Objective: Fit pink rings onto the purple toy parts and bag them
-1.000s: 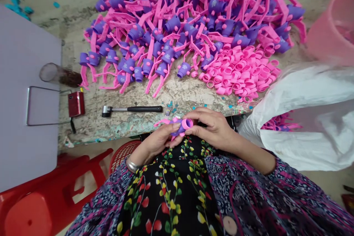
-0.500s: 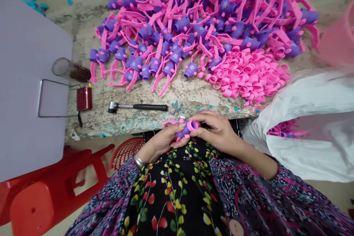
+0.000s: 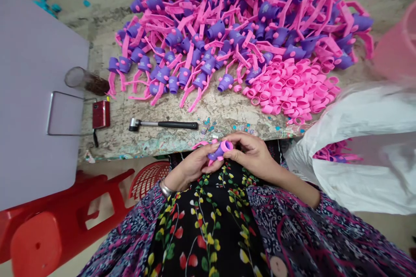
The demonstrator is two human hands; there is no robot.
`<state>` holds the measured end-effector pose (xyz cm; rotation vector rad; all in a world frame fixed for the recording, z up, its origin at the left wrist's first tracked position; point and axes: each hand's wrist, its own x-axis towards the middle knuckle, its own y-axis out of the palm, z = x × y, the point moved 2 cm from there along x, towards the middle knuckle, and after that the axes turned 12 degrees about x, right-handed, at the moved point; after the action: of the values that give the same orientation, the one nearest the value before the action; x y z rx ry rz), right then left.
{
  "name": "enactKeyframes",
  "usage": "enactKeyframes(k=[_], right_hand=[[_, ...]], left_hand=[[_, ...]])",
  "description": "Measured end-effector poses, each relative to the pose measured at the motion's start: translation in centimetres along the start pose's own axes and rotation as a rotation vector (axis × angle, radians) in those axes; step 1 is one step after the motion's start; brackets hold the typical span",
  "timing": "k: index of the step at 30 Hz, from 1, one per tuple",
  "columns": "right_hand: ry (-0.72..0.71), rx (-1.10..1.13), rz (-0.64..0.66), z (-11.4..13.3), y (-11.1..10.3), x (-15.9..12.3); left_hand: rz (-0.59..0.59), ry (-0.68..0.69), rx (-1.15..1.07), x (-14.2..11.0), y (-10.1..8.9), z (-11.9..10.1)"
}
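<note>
Over my lap, just off the table's front edge, my left hand (image 3: 191, 164) is closed round a purple toy body (image 3: 214, 154) with pink limbs. Its wide end points up and to the right, where a pink ring (image 3: 227, 145) sits round the opening. The thumb and fingers of my right hand (image 3: 255, 152) pinch that ring from the right side. A heap of similar purple toy bodies with pink limbs (image 3: 208, 66) spreads over the far part of the table. At its front right lies a pile of loose pink rings (image 3: 289, 88).
A hammer (image 3: 164, 124) lies near the edge of the worn table (image 3: 117, 114). Left of it are a small red box-like device (image 3: 101, 114) and a tipped glass (image 3: 86, 81). A white sack (image 3: 370, 112) and pink bucket (image 3: 394, 47) stand right; red chairs (image 3: 74, 216) stand lower left.
The camera view has shifted, so the table contents appear further right. Both hands keep their hold on the toy body and ring, with hardly any visible movement.
</note>
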<state>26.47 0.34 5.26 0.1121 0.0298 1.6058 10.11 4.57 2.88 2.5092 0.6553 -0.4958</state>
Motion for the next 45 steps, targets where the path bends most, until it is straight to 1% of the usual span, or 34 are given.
enactKeyframes(k=[6, 10, 15, 21, 25, 27, 30, 35, 38, 42, 45], right_hand=[[0.018, 0.010, 0.002, -0.1, -0.1, -0.2], [-0.030, -0.051, 0.027, 0.5, -0.6, -0.1], [-0.094, -0.021, 0.092, 1.1, -1.1, 0.1], [-0.188, -0.158, 0.094, 1.8, -0.8, 0.3], [-0.196, -0.216, 0.106, 2.1, -0.4, 0.5], [-0.179, -0.205, 0.084, 2.0, -0.3, 0.5], [-0.159, -0.173, 0.012, 1.5, 0.0, 0.4], [-0.179, -0.126, -0.061, 0.7, 0.4, 0.3], [-0.122, -0.073, -0.070, 0.3, 0.2, 0.2], [0.008, 0.099, -0.052, 0.4, -0.3, 0.8], [0.114, 0.291, -0.150, 0.7, -0.3, 2.4]], left_hand=[[-0.017, 0.014, 0.010, -0.1, 0.1, 0.1], [-0.029, 0.017, 0.054, -0.2, 0.0, -0.2], [-0.048, 0.038, 0.079, -0.4, 0.0, -0.8], [-0.044, 0.051, 0.079, -0.6, 0.0, -0.9], [-0.041, 0.056, 0.069, -0.6, 0.0, -0.9], [-0.047, 0.058, 0.057, -0.6, 0.2, -1.0], [-0.069, 0.080, 0.005, -0.5, 0.6, -1.1], [-0.118, 0.123, -0.036, 0.0, 1.2, -1.2], [-0.150, 0.123, -0.017, 0.1, 1.1, -1.2], [-0.162, 0.067, 0.078, -0.2, 0.6, -1.4], [-0.157, -0.023, 0.196, -0.5, 0.6, -1.7]])
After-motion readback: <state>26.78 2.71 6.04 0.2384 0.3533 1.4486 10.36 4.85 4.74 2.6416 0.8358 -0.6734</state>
